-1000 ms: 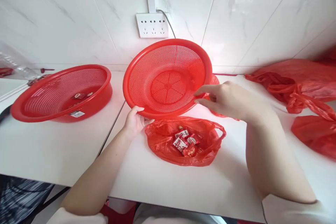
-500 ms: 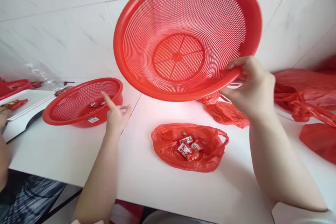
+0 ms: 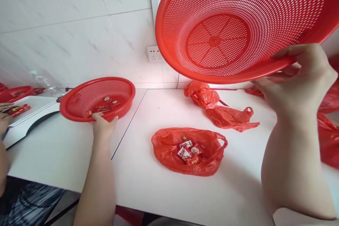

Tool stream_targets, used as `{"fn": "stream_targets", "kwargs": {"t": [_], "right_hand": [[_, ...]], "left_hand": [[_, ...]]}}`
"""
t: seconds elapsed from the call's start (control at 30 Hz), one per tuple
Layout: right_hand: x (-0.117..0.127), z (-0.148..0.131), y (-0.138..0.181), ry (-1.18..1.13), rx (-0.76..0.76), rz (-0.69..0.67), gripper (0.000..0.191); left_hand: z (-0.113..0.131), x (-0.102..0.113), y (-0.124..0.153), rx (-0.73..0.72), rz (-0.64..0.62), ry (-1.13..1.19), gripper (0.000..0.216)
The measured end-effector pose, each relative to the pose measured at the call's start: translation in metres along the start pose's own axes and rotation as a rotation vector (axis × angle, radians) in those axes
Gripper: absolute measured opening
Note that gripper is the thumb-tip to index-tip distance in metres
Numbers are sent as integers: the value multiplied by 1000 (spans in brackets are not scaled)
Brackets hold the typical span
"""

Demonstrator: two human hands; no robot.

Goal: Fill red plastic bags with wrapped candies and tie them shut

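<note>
My right hand [image 3: 304, 72] grips the near rim of a large red plastic colander [image 3: 218, 40], which is raised and tilted with its bare inside facing me. At the left, my left hand [image 3: 103, 123] holds the near rim of a second red colander [image 3: 127, 104]; its thumb is over the edge and the other fingers are hidden. Several small wrapped snacks [image 3: 107, 104] lie inside that one. Between my arms an open red plastic bag [image 3: 164, 152] rests on the table, with several red and white wrapped candies [image 3: 189, 152] in it.
Crumpled red bags [image 3: 227, 116] lie behind the open bag, and more red bags [image 3: 328, 141] are at the right. A co-worker's hand [image 3: 4, 120] is by a white tray [image 3: 34, 107] at the far left. A wall socket [image 3: 153, 53] is on the tiled wall behind the white table [image 3: 148, 190].
My left hand has moved from beside the left colander onto its rim, and that colander has shifted right. The colander in my right hand has moved right and up.
</note>
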State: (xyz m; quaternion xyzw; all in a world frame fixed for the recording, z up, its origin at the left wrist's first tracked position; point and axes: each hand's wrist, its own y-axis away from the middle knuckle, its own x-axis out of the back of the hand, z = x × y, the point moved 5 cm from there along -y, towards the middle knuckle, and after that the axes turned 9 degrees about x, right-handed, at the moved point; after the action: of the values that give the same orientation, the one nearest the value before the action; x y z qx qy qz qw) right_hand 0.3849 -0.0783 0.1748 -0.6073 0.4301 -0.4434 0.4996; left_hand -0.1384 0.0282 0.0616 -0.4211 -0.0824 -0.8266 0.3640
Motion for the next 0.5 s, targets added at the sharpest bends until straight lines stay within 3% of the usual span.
{"fn": "stream_targets", "kwargs": {"t": [0.1,0.23,0.4,0.5], "right_hand": [[-2,-2,0,31,7,-6,49],[-10,-8,2,-18,-32,-92,45],[-21,-32,7,-243,-39,-191,41],[-31,-60,14,-454,-40,-339,35]], "left_hand": [[-3,-7,-10,-34,-46,90,62],[4,-23,-7,-187,-134,311,51],[34,-55,37,-339,-334,501,47],[50,-74,63,-263,-537,614,52]]}}
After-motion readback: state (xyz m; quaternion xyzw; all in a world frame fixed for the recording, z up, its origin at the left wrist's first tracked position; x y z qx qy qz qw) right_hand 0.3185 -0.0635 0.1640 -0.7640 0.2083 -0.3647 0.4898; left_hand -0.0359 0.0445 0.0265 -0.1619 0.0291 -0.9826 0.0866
